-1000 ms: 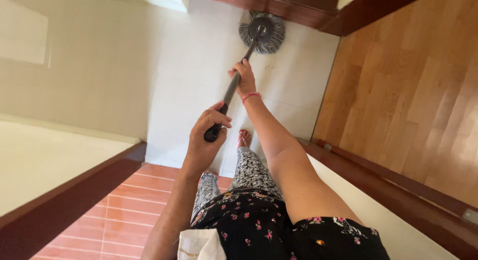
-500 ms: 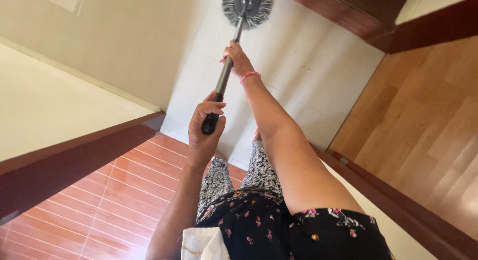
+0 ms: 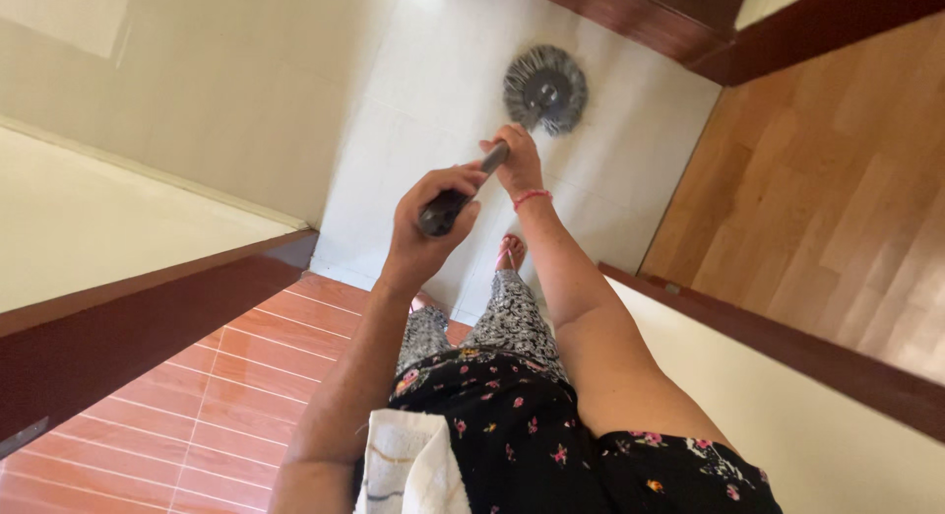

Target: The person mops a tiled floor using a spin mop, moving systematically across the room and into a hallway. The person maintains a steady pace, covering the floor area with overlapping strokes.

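I hold a mop by its dark handle (image 3: 463, 191) with both hands. My left hand (image 3: 425, 228) grips the near end of the handle. My right hand (image 3: 516, 161), with a red band at the wrist, grips it farther down. The round grey mop head (image 3: 544, 89) lies flat on the white tiled floor (image 3: 423, 100) ahead of my feet. One foot (image 3: 510, 250) shows below the handle.
A dark wooden door frame (image 3: 128, 327) stands at my left and another (image 3: 787, 347) at my right. Red-orange tiles (image 3: 226, 396) lie under me. A wooden door panel (image 3: 837, 189) is at the right. A white cloth (image 3: 409, 465) hangs at my waist.
The mop head has come back toward me on the white floor, and my hands have drawn closer together on the handle. My view has shifted slightly.
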